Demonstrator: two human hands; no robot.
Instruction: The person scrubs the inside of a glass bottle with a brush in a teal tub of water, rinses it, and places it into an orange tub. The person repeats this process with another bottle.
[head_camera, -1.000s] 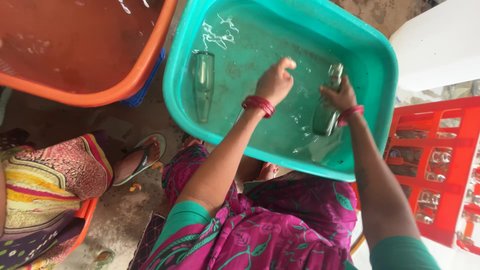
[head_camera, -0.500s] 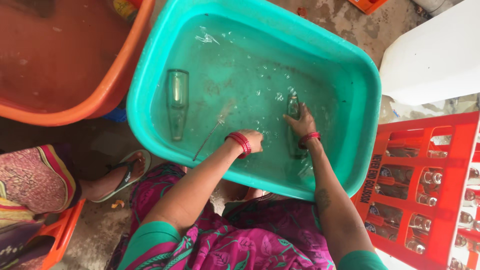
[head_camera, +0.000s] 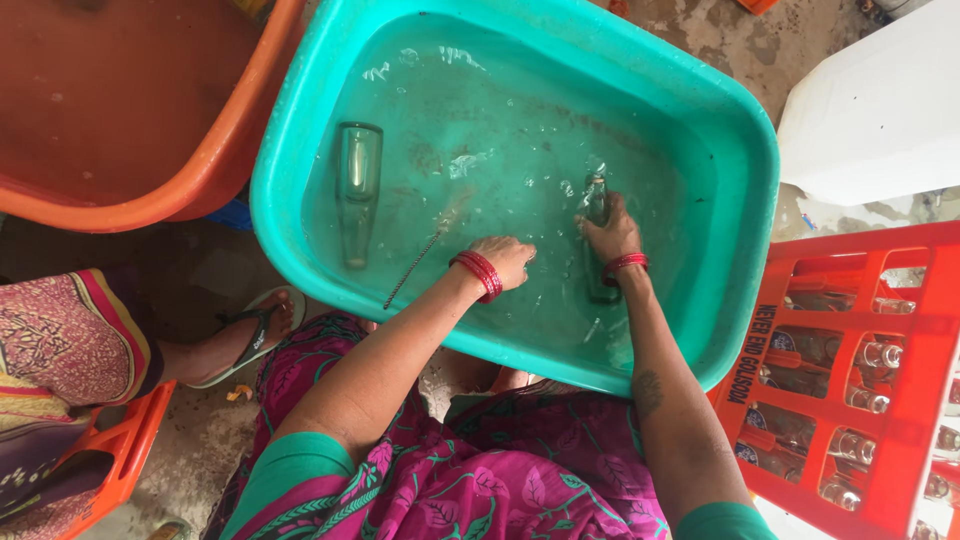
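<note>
Head view: the right hand (head_camera: 612, 232) was wrapped tight round a glass bottle (head_camera: 598, 250) under the water at the right of the teal tub (head_camera: 745, 210). The left hand (head_camera: 506, 260) dipped in beside it, fingers curled, grip unclear. A second bottle (head_camera: 356, 190) lay far left, a wire brush (head_camera: 415, 268) between.

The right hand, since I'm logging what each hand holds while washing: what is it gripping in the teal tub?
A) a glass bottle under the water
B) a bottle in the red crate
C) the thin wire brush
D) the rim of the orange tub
A: the right hand is closed around a glass bottle submerged in the teal tub.
</note>
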